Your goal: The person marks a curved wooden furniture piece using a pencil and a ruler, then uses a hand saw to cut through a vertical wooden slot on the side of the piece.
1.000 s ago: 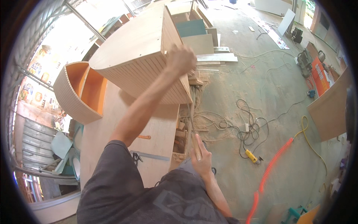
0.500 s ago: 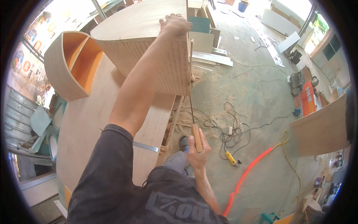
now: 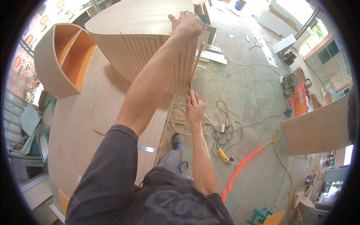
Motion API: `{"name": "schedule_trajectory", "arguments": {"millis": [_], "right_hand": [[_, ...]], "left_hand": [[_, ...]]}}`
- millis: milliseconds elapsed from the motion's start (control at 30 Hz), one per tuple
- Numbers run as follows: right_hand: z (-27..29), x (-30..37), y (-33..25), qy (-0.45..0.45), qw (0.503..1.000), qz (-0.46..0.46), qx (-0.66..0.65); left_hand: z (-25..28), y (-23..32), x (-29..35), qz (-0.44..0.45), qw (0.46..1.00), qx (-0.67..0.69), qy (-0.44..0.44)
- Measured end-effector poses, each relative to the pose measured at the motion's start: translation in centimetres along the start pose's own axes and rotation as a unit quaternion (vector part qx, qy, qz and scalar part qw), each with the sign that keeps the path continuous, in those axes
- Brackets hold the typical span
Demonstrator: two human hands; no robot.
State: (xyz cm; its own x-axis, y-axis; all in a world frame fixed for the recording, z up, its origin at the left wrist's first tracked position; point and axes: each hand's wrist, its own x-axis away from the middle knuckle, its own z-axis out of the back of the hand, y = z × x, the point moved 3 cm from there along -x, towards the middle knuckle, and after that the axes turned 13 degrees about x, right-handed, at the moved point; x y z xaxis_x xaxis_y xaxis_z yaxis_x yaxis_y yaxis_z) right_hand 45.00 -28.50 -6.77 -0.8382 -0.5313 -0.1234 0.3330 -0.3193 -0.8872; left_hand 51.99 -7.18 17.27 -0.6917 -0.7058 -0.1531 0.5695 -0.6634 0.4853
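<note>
A large curved wooden cabinet (image 3: 127,17), its side covered in narrow grooved strips (image 3: 144,56), lies on a pale wooden worktop (image 3: 90,116). My left hand (image 3: 188,24) rests on its top panel near the right edge, fingers spread and thumb apart. Lower down, my right hand (image 3: 195,111) grips a wooden-handled tool (image 3: 193,97) close to the cabinet's lower right corner. Its thin dark blade is mostly hidden along the cabinet edge, so I cannot tell its exact kind. A metal ruler (image 3: 146,149) lies by my left sleeve.
A smaller strip-covered cabinet with an orange inside (image 3: 48,63) stands at left. On the dusty floor lie a yellow angle grinder (image 3: 223,155), tangled black cable (image 3: 227,129) and a red coiled hose (image 3: 243,166). A plywood sheet (image 3: 318,127) stands at right.
My right hand has pushed the tool forward and up, so its blade now mostly disappears along the cabinet edge. My left hand stays on the top panel; the view has shifted slightly.
</note>
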Motion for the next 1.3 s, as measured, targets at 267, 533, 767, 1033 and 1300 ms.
{"name": "schedule_trajectory", "arguments": {"millis": [267, 533, 767, 1033, 1300], "right_hand": [[6.6, 11.5, -1.1, 0.013, 0.998, 0.035, 0.05], [0.6, -0.8, 0.0, -0.041, 0.997, -0.014, 0.063], [6.2, 8.9, -2.2, -0.073, 0.994, 0.029, 0.071], [0.2, 0.4, 1.0, -0.054, 0.994, -0.048, 0.078], [5.2, 10.5, -0.5, -0.046, 0.991, 0.077, 0.098]], "left_hand": [[-0.5, -2.6, -1.4, -0.012, 0.999, 0.018, 0.04], [0.7, 1.2, 0.2, -0.047, 0.997, 0.055, 0.041], [0.9, -2.4, 0.0, -0.013, 0.995, 0.093, 0.035], [-0.3, -0.2, -1.1, -0.027, 0.991, 0.12, 0.049], [0.5, -3.0, -0.3, 0.014, 0.988, 0.146, 0.055]]}}
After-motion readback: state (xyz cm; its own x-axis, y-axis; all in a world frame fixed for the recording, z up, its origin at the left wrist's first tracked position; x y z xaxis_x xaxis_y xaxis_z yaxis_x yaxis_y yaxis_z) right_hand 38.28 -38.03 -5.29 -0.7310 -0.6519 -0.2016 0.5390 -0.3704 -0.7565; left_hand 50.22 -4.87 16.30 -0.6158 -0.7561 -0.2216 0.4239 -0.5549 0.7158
